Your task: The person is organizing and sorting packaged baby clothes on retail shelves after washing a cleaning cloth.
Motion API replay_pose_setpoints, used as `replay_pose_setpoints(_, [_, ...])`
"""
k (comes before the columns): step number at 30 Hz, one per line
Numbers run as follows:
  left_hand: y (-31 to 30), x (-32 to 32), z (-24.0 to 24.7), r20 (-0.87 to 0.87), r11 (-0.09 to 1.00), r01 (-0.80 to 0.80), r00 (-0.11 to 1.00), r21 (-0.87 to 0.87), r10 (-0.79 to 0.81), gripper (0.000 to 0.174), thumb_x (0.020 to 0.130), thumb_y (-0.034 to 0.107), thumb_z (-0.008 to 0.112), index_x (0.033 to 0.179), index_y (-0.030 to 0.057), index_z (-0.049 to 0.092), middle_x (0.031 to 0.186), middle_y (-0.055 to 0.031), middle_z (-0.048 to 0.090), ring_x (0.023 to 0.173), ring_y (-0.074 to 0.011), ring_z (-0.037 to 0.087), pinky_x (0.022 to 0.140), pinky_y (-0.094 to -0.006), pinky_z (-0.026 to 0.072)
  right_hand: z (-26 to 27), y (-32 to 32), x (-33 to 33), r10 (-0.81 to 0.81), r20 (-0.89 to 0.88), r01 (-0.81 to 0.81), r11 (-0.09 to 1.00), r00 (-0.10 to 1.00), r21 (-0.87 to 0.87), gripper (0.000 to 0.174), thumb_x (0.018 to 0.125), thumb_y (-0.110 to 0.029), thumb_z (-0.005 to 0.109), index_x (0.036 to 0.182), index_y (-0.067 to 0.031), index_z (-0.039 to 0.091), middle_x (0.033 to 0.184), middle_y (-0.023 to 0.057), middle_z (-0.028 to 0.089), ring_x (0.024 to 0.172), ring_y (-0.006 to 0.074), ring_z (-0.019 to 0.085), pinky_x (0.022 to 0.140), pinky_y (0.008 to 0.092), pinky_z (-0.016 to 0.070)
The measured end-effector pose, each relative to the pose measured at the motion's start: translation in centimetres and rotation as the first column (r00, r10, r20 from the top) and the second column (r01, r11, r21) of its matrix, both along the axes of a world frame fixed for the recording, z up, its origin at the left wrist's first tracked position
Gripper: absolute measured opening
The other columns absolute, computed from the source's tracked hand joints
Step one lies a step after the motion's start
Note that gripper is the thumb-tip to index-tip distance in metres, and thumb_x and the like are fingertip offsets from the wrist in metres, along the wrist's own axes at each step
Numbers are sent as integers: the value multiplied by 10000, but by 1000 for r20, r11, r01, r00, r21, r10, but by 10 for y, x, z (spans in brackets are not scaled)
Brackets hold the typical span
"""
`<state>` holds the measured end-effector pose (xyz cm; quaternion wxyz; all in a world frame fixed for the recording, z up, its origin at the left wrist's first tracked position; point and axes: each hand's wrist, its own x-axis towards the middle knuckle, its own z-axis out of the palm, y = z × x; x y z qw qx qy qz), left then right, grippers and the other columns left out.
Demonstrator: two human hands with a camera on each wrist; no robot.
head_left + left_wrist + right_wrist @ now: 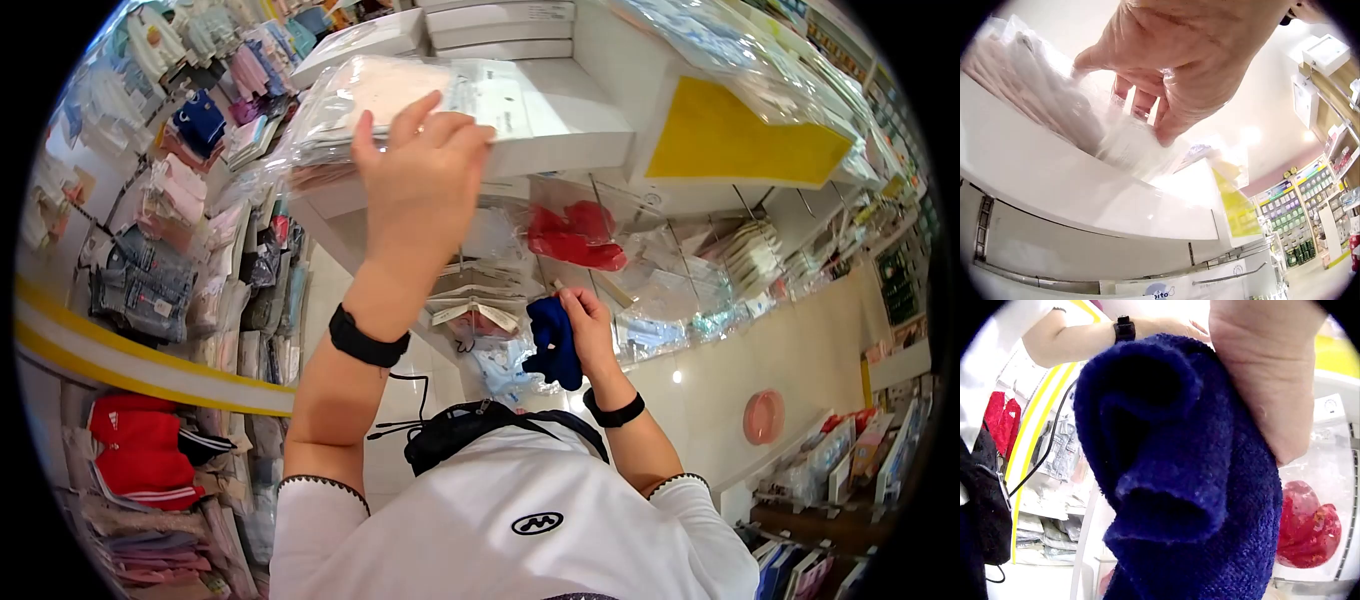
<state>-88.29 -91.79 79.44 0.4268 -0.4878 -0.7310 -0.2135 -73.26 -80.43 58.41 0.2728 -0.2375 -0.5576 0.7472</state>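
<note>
The left hand [425, 185], fingers apart, touches clear bags [335, 105]. The right hand [594, 335] pinches 1 fuzzy blue cloth [553, 348]. "ito" shows on 1 white label [1179, 289] below.

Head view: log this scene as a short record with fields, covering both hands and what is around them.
left hand: touches clear-wrapped packs, fingers spread
right hand: holds a dark blue fuzzy cloth item
packs: on a white shelf
below the shelf: red item in clear packaging
beside the shelf: yellow panel
wrists: black band on each
far left: hanging clothes, red garment lower down
blue item's type: cannot tell
</note>
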Motion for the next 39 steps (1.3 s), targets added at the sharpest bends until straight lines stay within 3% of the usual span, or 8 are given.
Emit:
replay_pose_setpoints(6, [-3,-10,10,265,948,163,934,275,-238,90,778,165,586,838,110,625,859,-48,628,954,-230,557,967,-491,233,-12,-1,29,-68,41,70,996,997,-55,198,874,-201,534,849,-12,588,742,-18,552,670,50,478,614,190,390])
replay_pose_setpoints(12, [2,-14,19,584,861,137,682,489,-441,176,837,207,557,838,36,600,706,-78,601,641,-149,537,688,-267,414,-7,-9,48,-105,60,109,991,993,-73,202,877,-202,529,848,-12,589,754,-11,563,679,58,489,632,195,401])
replay_pose_setpoints(20, [-8,-37,49,270,669,158,829,726,-489,172,891,181,518,865,11,533,748,23,517,685,-42,443,617,-176,367,-15,-10,73,-135,73,140,988,988,-63,209,878,-207,527,867,-8,587,762,-10,567,678,58,491,630,196,403])
replay_pose_setpoints(27, [-51,-44,77,-54,23,83,810,996,-584,180,874,172,516,811,22,439,745,-32,484,643,-116,467,584,-235,411,-12,-12,88,-175,76,182,979,982,-89,202,876,-204,522,872,-14,590,745,-17,556,660,56,484,610,197,397])
replay_pose_setpoints(34, [-104,-15,78,-11,-23,-9,663,1000,-749,140,858,150,451,856,13,481,808,-83,503,690,-224,516,600,-315,435,-7,-16,90,-79,39,81,995,996,-54,175,866,-175,517,899,-21,592,813,14,590,722,80,528,665,207,426])
replay_pose_setpoints(36, [-153,-112,23,51,245,637,307,731,-950,224,925,201,346,927,45,507,795,-76,525,708,-222,508,738,-320,415,1,-19,85,25,13,-25,1000,1000,15,193,861,-171,524,956,-18,595,852,24,604,751,88,543,683,216,439])
replay_pose_setpoints(37, [-163,-135,33,140,-257,599,-535,758,-833,256,940,215,312,970,52,508,790,-70,527,719,-211,503,772,-324,403,9,-22,82,127,-4,-127,992,992,-21,215,859,-174,525,988,-17,595,879,31,611,775,92,553,715,220,442])
replay_pose_setpoints(39, [-147,-151,5,259,-294,547,-718,784,-646,341,927,297,321,1109,51,469,817,-75,533,731,-198,490,719,-335,402,34,-31,77,309,-53,-308,951,950,36,240,862,-166,514,1035,-16,584,944,52,611,855,112,563,776,238,439])
